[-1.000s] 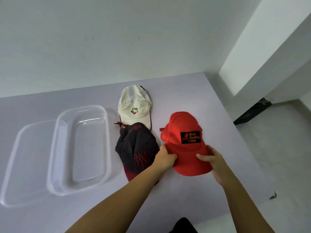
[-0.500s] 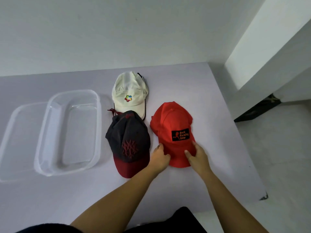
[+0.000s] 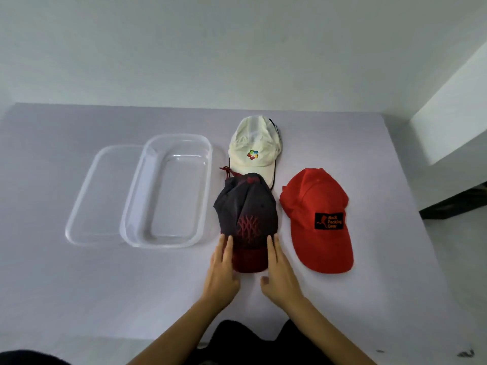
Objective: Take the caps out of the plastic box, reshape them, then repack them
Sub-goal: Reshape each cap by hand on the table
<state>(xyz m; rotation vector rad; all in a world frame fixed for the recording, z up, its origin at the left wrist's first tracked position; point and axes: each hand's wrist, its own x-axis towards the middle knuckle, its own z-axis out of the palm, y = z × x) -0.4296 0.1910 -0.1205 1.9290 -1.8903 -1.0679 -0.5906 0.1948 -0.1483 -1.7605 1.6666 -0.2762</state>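
Three caps lie on the table beside the clear plastic box point(image 3: 131, 204), which holds nothing. The dark grey cap with a dark red brim point(image 3: 246, 206) is in the middle, brim towards me. My left hand point(image 3: 221, 275) and my right hand point(image 3: 279, 275) lie flat on either side of that brim, fingers straight and touching its edges, not closed around it. The red cap with a black patch point(image 3: 316, 201) lies free to the right. The white cap with a coloured logo point(image 3: 253, 143) lies behind the dark one.
The box's clear lid point(image 3: 87, 193) lies partly under the box on its left. The grey table point(image 3: 79, 285) ends against a white wall at the back, and its right edge drops to the floor past the red cap.
Both hands have let go of the red cap's brim and moved left onto the dark cap's brim. The red cap now lies flat on the right. The camera has shifted.
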